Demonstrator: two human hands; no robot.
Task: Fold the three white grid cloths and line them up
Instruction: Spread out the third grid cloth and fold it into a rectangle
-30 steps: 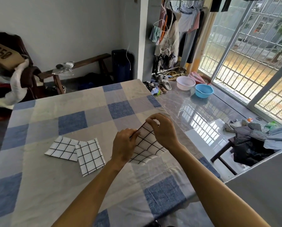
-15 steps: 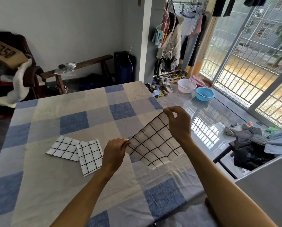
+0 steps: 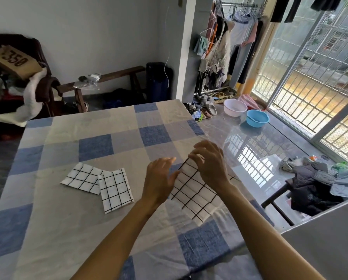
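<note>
Head view: the third grid cloth (image 3: 193, 191) lies open and skewed near the worktop (image 3: 68, 229) right edge. The left hand (image 3: 161, 178) is beside it with straight fingers (image 3: 169, 161), and the right hand (image 3: 211, 166) curls over its far corner, grip unclear. Folding from this slant would likely leave the edges mismatched, and the two folded cloths (image 3: 114, 188) overlap, so the row needs straightening.

grid cloth (image 3: 193, 190) half hidden, right hand (image 3: 211, 166) blurred
</note>
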